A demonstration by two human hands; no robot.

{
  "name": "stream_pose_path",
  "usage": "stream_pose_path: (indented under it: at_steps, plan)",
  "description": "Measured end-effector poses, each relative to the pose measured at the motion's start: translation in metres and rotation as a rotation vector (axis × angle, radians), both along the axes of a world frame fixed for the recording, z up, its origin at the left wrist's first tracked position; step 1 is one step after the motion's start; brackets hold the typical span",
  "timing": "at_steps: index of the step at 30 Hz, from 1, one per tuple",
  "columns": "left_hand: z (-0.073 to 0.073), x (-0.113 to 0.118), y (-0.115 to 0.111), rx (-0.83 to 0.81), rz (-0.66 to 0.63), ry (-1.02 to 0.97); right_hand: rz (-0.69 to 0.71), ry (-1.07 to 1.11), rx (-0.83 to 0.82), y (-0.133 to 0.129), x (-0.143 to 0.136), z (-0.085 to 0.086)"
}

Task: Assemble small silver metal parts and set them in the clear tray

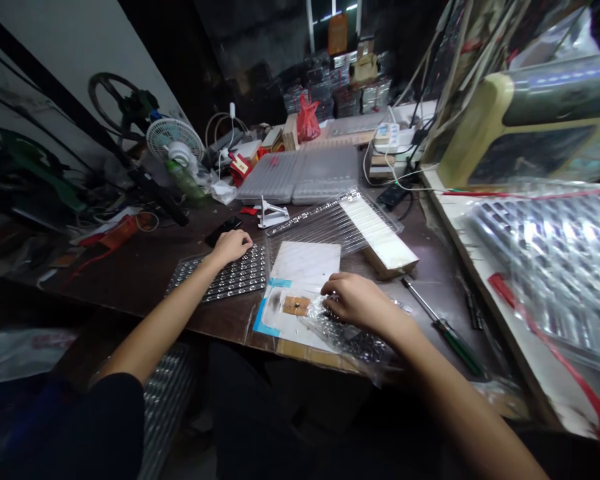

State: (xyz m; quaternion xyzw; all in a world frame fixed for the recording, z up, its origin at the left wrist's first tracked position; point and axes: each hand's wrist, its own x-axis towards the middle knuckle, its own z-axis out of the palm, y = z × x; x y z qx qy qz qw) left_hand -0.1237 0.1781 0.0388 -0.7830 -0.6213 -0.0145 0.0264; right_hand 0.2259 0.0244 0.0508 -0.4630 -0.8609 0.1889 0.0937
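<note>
My left hand (233, 246) is over the upper edge of a dark tray (235, 277) with rows of small round shiny parts. Its fingers curl together, and anything between them is too small to see. My right hand (353, 300) has its fingers bent down at a clear plastic bag (350, 337) of small shiny pieces; whatever the fingertips hold is hidden. Left of that hand, a brown piece (296, 306) lies on a white board (305, 263) with blue tape along its left side.
A white-topped block (380, 233) rests on a clear ribbed tray (310, 230). Right of it lies a green-handled screwdriver (457, 347). Behind are stacked clear trays (325, 170), a fan (175, 141) and a red bag (308, 120). A dark phone (223, 231) lies beyond my left hand.
</note>
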Motion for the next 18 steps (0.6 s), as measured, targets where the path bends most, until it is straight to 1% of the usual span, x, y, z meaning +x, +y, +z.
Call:
stream_pose_path:
  at_steps: [3,5,6,8,10,12,14,16,18]
  plan:
    - [0.013,0.009,-0.001,0.006,0.011,0.052,-0.004,-0.091,-0.071,-0.002,0.005,0.0]
    - [0.021,0.029,0.0,0.032,-0.013,0.065,-0.006,-0.114,-0.118,-0.003,0.005,-0.002]
    - [0.025,0.043,0.001,0.046,-0.04,0.064,-0.002,-0.113,-0.137,-0.004,0.004,-0.004]
    - [0.03,0.081,0.006,0.071,-0.119,0.05,0.014,-0.102,-0.161,-0.004,0.002,-0.006]
    - [0.032,0.128,0.013,0.09,-0.216,0.02,0.031,-0.1,-0.167,-0.004,0.001,-0.008]
    - [0.033,0.175,0.023,0.11,-0.307,-0.023,0.038,-0.09,-0.148,-0.005,0.001,-0.008]
    - [0.031,0.217,0.033,0.143,-0.359,-0.072,0.039,-0.057,-0.112,-0.006,0.002,-0.008]
    - [0.029,0.25,0.043,0.184,-0.377,-0.119,0.038,-0.037,-0.079,-0.008,0.002,-0.008]
    - [0.027,0.272,0.052,0.218,-0.377,-0.163,0.044,-0.049,-0.071,-0.008,0.003,-0.008]
